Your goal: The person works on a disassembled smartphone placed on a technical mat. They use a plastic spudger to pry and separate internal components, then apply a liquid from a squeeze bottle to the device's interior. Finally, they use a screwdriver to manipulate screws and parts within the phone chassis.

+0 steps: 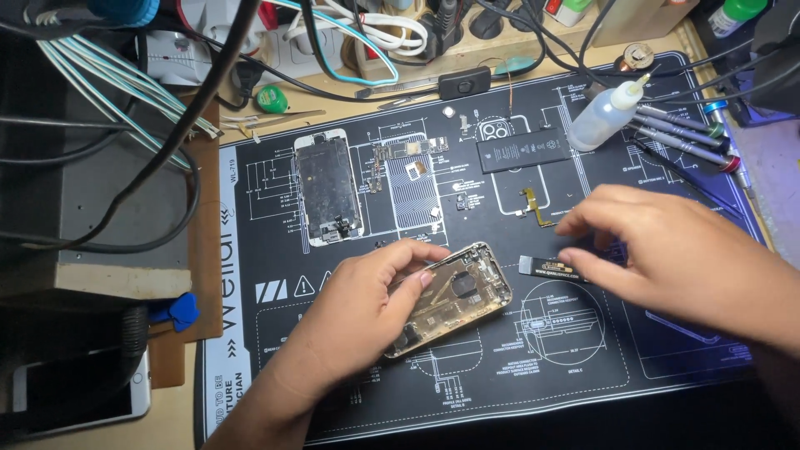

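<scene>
My left hand (362, 308) grips an opened gold phone housing (462, 292) by its left edge, holding it flat on the black repair mat (350, 400). My right hand (675, 250) hovers to the right with fingers bent, its fingertips just over a small black flat tool (546, 267) lying on the mat. A gold flex cable (533, 207) lies just beyond those fingertips. A detached phone screen (327, 187) lies face down at the mat's upper left, with a logic board (392, 158) and a black battery (523, 150) beside it.
A white squeeze bottle (604, 117) and several screwdrivers (683, 142) lie at the upper right. Cables and a power strip (333, 42) crowd the back. A white phone (79, 396) and a blue pry tool (179, 311) sit at the left. Small screws dot the mat.
</scene>
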